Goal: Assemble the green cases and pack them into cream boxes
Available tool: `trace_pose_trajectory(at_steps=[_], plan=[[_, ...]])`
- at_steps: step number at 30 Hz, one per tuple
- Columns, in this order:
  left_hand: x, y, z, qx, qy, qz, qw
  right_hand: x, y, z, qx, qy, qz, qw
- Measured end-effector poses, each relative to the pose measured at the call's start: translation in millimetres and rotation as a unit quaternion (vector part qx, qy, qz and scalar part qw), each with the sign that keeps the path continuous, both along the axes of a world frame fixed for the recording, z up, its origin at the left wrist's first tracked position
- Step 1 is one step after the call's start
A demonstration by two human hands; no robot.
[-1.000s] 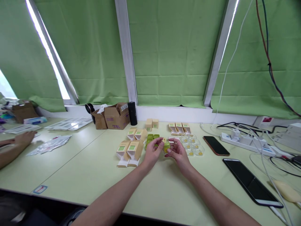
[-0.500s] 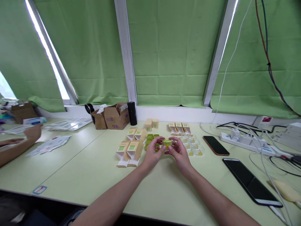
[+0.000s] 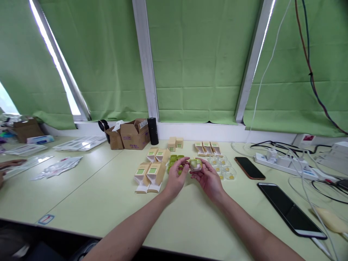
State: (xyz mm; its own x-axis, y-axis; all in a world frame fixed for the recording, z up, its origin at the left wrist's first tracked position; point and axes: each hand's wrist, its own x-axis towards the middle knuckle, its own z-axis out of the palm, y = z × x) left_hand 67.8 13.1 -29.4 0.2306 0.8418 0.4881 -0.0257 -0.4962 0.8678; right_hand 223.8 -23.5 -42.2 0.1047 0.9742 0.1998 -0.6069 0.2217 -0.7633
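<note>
Between my hands, above the table, is a small clear-and-green plastic container, tilted with pale contents showing through it. My right hand grips it from the right, with fingers underneath. On the left, my left hand has its fingertips against the container's edge; the exact contact is hard to make out. Several green containers stand behind my left hand, partly hidden by it. Beyond my right hand lie several clear plastic cups with yellow centres. Cream cartons with green squares, flaps open, stand left of my hands.
More cartons stand at the back, near a cardboard box and a black cylinder. Two phones, a power strip and loose cables lie on the right. Another person's hand is at far left, by flat plastic packets.
The container has turned in my fingers and shifted slightly right, now showing pale contents. My left thumb has drawn back from its front. The other person's arm has pulled back left.
</note>
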Motion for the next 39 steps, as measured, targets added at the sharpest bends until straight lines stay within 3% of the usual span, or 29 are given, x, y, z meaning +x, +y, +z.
trace_pose_trajectory(at_steps=[7, 16, 25, 30, 34, 39], plan=[[2, -3, 2.3, -0.023, -0.030, -0.036, 0.999, 6, 7, -9.3, -0.015, 0.039, 0.030, 0.999], [2, 2, -3.3, -0.023, -0.020, -0.028, 0.999, 5, 6, -8.8, -0.031, 0.039, 0.002, 0.999], [5, 5, -6.2, -0.033, 0.007, -0.038, 0.999, 4, 2, -3.6, -0.006, -0.021, -0.073, 0.997], [8, 4, -5.9, -0.075, -0.010, -0.075, 0.994, 5, 1, -0.7, 0.028, -0.092, -0.122, 0.988], [7, 6, -5.3, -0.094, -0.034, -0.110, 0.989, 7, -4, 7.5, 0.067, -0.156, -0.123, 0.978], [1, 5, 1.4, -0.057, 0.023, -0.071, 0.996, 18, -5, 19.6, 0.112, -0.191, -0.249, 0.943]])
